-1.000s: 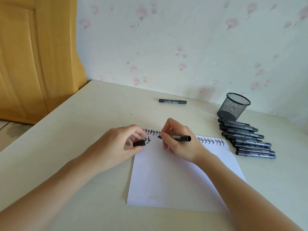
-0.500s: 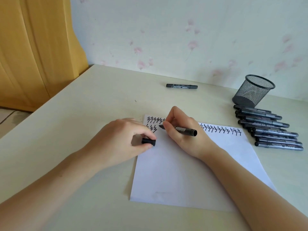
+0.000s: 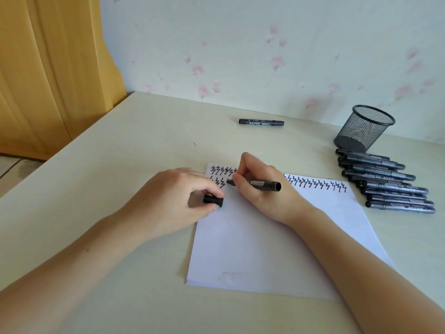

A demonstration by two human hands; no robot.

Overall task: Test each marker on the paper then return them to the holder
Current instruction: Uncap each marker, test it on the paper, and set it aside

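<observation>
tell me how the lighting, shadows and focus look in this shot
Head view: soft, even daylight with no glare; the left hand casts only a faint shadow on the white paper sheet; the table's far edge bows from wide-angle distortion; the black mesh pen holder and the row of black zigzag marks look sharp enough, with slight softness overall.

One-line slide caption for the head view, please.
Right hand tests a marker on the paper while the left hand holds its cap.

Second-row zigzags [image 3: 218,182] on the paper [image 3: 277,237] now three, up from two. Marker [image 3: 255,183] tip in right hand [image 3: 262,189] has shifted toward 3 o'clock, beside the newest mark.
</observation>
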